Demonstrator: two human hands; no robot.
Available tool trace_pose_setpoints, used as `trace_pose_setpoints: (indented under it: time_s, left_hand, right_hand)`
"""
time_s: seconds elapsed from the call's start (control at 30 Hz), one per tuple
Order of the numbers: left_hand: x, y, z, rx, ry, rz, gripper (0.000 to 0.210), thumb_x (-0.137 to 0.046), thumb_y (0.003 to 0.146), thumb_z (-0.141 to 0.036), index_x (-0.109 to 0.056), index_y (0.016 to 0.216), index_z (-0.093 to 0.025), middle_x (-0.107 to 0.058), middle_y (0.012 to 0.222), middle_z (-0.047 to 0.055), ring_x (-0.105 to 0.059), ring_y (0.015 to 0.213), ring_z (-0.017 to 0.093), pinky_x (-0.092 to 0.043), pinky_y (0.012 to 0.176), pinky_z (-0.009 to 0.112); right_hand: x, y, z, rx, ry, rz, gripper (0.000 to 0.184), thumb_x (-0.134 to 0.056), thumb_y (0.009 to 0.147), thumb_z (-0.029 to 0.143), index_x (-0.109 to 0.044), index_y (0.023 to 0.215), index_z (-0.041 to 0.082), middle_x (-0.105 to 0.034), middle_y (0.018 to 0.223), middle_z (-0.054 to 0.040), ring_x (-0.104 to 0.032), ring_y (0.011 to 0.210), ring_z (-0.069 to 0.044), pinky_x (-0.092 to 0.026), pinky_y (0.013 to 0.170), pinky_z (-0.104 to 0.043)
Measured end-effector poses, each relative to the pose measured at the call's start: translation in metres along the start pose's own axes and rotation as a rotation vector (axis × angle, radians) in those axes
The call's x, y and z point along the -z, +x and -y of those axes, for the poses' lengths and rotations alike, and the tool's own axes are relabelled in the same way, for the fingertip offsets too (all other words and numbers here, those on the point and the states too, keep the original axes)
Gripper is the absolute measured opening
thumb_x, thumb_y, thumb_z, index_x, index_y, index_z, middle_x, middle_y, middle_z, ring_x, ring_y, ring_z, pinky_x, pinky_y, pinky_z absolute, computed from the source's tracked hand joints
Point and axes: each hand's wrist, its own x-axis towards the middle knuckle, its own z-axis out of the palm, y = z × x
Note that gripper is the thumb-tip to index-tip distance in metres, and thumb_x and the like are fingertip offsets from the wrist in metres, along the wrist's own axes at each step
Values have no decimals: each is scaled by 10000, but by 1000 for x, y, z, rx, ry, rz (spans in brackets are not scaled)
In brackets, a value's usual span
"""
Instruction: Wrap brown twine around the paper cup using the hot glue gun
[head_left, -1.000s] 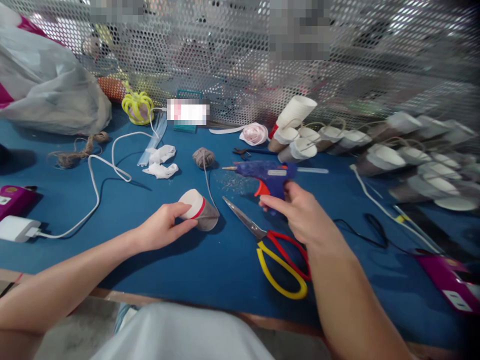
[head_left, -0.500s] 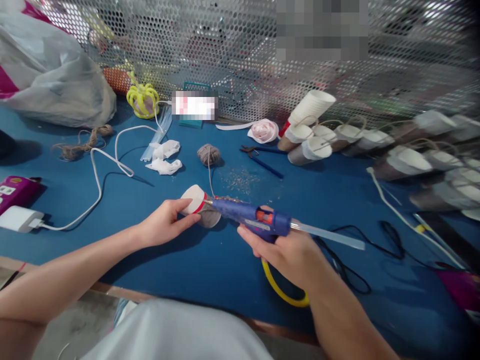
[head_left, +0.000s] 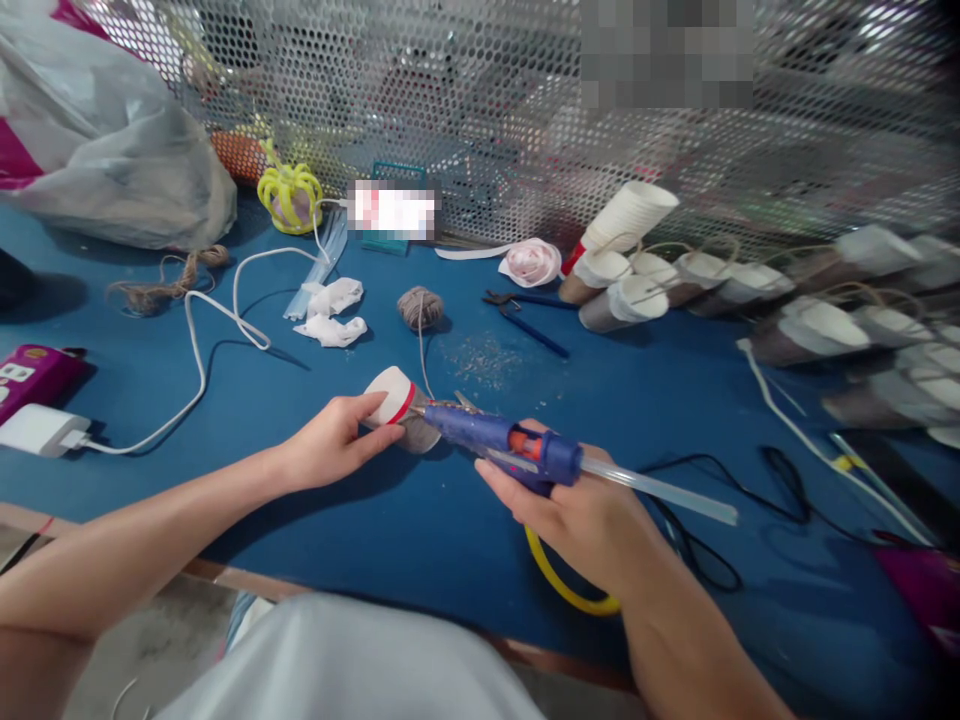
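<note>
"Where is that small white-and-grey cup [head_left: 394,390] with the red band?"

"In my left hand [head_left: 321,446], tilted over the blue tabletop [head_left: 360,545]; thumb and fingers pinch its white end. My right hand [head_left: 581,505] is curled round a blue plastic glue gun [head_left: 476,427], nozzle at the band."

"How does it look?"

"Bare white, then red, then grey; a strand [head_left: 422,352] trails toward it from the grey yarn ball [head_left: 420,308]."

Pretty sure this is a craft workshop: blue counter [head_left: 337,535] against a perforated metal panel [head_left: 465,120] on the far side, hot glue gun [head_left: 484,432], pliers [head_left: 529,325] and grey yarn [head_left: 420,308] mid-counter, spare glue sticks [head_left: 319,270] far left, plus a whole batch of wrapped cups [head_left: 821,328] with twine handles crowding the right.
</note>
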Motion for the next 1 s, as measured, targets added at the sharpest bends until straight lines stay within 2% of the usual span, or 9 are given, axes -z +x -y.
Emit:
trace_pose_setpoints:
  time_s: [0.17,0.3,0.43,0.57,1.0]
  left_hand:
    - [0,0,0,-1,15,-3,293,-443,837,-335,-566,943,-90,-612,765,25,-513,657,116,-438,628,209]
    - [0,0,-1,-13,20,4,280,-445,837,-329,-563,943,-97,-612,771,23,-517,664,117,-437,624,205]
    - [0,0,0,-22,16,2,281,-438,841,-329,-562,925,-91,-608,762,28,-506,652,114,-433,622,208]
    - [0,-1,1,-34,15,16,279,-441,842,-323,-561,952,-96,-617,798,34,-518,690,122,-438,661,217]
    - [1,-1,0,-27,37,16,261,-446,837,-319,-554,933,-101,-617,783,30,-518,669,120,-437,639,213]
  right_hand:
    - [0,1,2,-19,62,111,135,-531,794,322,-544,716,213,-575,622,14,-539,513,-122,-465,547,-234]
    - [2,0,3,-92,84,105,134,-526,795,330,-524,726,215,-555,608,23,-506,485,-113,-444,501,-228]
    - [2,0,4,-31,77,95,108,-534,787,317,-520,739,221,-571,622,8,-531,516,-135,-456,528,-247]
    - [4,2,6,-55,87,95,94,-497,809,292,-529,755,222,-579,616,7,-520,494,-127,-455,514,-240]
    - [2,0,4,7,27,69,128,-499,806,306,-550,742,208,-596,637,-16,-548,528,-144,-463,540,-257]
